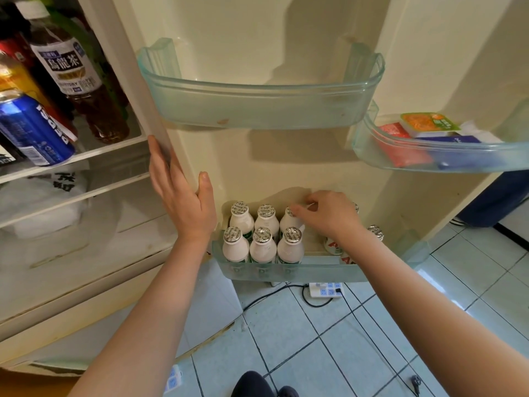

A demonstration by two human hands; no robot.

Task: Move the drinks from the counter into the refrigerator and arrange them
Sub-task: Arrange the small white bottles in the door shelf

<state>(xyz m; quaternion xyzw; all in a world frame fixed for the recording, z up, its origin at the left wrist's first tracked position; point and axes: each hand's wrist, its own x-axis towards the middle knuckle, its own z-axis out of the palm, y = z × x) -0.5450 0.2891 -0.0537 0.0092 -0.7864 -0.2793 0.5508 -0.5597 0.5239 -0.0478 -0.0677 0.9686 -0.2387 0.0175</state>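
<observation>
Several small white bottles [262,246] with foil caps stand in two rows in the lowest door shelf [315,272] of the open refrigerator. My right hand [326,214] reaches into that shelf, fingertips pinching the cap of the back-row third bottle [289,222]. More such bottles [375,232] show partly behind my right wrist. My left hand [183,193] lies flat and open against the inner edge of the door, holding nothing. On the refrigerator's left shelves stand a tea bottle [74,70] and a blue can [34,130].
The upper door shelf [257,107] is bare. A second door's shelf [440,159] at right holds packets. On the tiled floor below lie a white power strip [325,290] and black cables. A lower compartment holds a white bag [45,202].
</observation>
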